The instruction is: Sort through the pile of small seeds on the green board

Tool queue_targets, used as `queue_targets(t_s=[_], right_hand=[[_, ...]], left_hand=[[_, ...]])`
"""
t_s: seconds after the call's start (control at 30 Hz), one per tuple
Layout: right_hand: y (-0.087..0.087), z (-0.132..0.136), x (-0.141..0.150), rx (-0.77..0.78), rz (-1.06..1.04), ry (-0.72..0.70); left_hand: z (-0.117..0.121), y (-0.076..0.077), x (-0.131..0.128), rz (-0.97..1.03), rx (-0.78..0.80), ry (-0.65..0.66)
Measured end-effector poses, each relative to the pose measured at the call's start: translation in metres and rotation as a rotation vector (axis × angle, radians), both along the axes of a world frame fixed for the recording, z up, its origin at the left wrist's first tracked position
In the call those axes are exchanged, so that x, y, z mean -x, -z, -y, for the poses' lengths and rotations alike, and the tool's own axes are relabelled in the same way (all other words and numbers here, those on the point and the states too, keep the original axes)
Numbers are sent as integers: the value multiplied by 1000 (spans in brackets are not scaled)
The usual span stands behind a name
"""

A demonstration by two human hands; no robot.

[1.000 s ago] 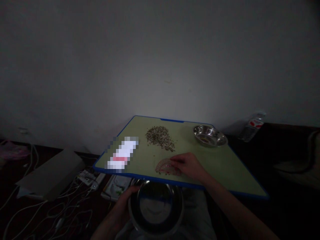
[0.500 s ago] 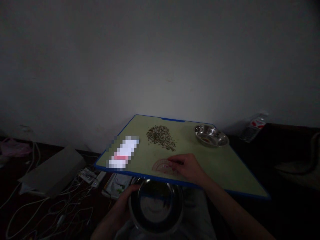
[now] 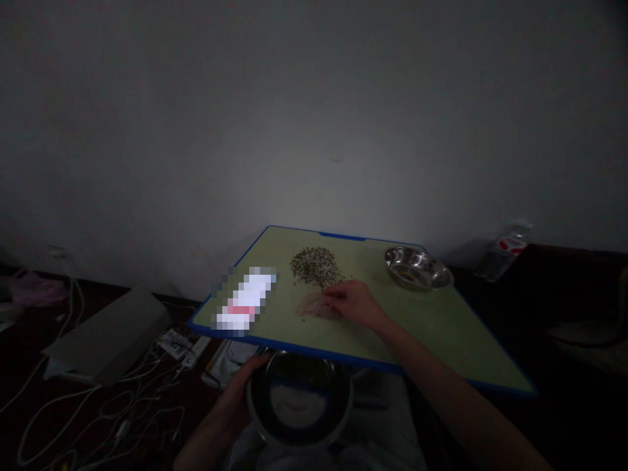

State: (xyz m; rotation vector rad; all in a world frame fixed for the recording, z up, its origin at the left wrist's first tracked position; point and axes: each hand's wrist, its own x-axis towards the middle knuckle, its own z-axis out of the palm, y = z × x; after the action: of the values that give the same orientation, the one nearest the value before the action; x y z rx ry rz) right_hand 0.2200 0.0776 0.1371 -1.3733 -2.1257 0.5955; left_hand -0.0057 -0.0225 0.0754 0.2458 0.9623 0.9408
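Green tabletop (image 3: 456,340) with blue edging, dim light. Nearest: large metal bowl (image 3: 300,399), below the near edge, above the person's lap. Left hand (image 3: 245,379) grips its left rim, fingers partly curled; interior dark and reflective, contents cannot be determined. Right hand (image 3: 353,302), over the tabletop, pinches a clear protractor (image 3: 313,306) with red markings between closed fingertips; its scale is unreadable. Protractor lies just on the near side of a loose, single patch of small dark seeds (image 3: 316,265). Left of it: bright phone (image 3: 245,301), pixelated, text illegible. Far right of tabletop: smaller metal bowl (image 3: 417,269), upright, a small brownish patch inside, either contents or reflection. Beyond the right edge: tilted clear bottle (image 3: 504,253), red-and-white label, brand unreadable. Pale wall (image 3: 314,131) behind.
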Motion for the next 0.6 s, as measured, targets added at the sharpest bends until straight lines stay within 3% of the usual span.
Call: queue_targets(t_s=[0.2, 0.33, 0.43, 0.6], right_hand=[[2, 39, 1, 142, -104, -103], [0, 50, 1, 116, -148, -104], [-1, 44, -12, 78, -159, -61], [-15, 14, -59, 113, -111, 6]], left_hand=[[1, -2, -3, 146, 7, 19], [3, -1, -3, 140, -58, 35], [5, 1, -4, 124, -52, 48], [7, 11, -6, 57, -23, 55]])
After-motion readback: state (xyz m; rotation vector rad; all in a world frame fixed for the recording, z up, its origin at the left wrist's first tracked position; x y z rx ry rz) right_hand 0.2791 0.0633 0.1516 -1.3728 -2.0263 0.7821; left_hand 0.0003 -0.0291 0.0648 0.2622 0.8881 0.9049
